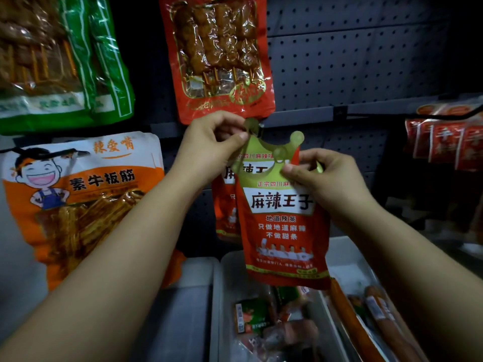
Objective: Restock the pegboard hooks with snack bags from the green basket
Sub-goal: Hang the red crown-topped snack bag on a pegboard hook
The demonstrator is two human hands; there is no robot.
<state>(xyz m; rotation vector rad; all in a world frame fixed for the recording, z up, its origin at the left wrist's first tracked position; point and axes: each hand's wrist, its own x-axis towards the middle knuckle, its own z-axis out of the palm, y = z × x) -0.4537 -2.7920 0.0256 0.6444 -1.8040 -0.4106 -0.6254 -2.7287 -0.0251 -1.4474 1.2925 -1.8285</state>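
Note:
A red snack bag with a green crown-shaped top hangs in front of the dark pegboard. My left hand pinches its upper left crown tip close to a hook. My right hand pinches the crown's right side. Behind it hangs a second identical red bag, mostly hidden. The green basket is out of view.
A red skewer bag hangs above my hands. Green bags and an orange bag hang at left. Red packs hang at right. Grey trays with sausages and small packs lie below.

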